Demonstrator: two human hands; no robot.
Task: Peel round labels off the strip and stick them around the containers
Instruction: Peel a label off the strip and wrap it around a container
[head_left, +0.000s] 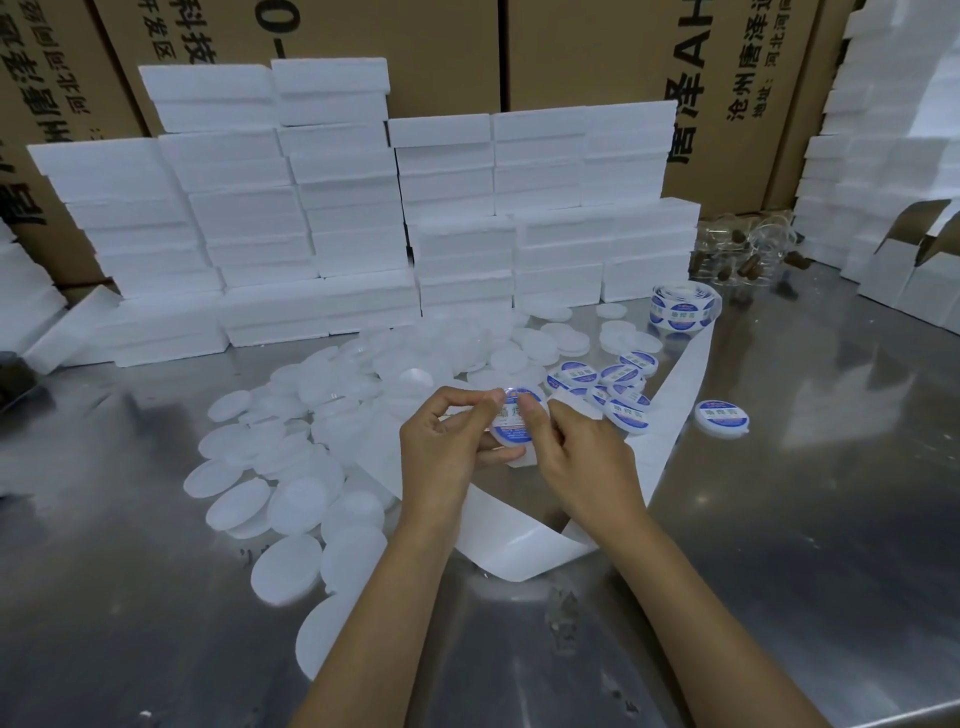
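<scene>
White round container (514, 434), blue-white label (511, 415)

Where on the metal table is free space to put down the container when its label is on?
Bare metal lies right of the backing strip, around the lone labelled container, and along the near edge of the table. Crowded: the unlabelled discs left of the left hand, and the labelled pile beyond the right hand.

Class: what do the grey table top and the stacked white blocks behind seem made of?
Grey table top: apparently stainless steel, brushed, since it mirrors blurred reflections. Stacked white blocks: probably foam such as polystyrene, matte, with rough crumbly edges.
</scene>
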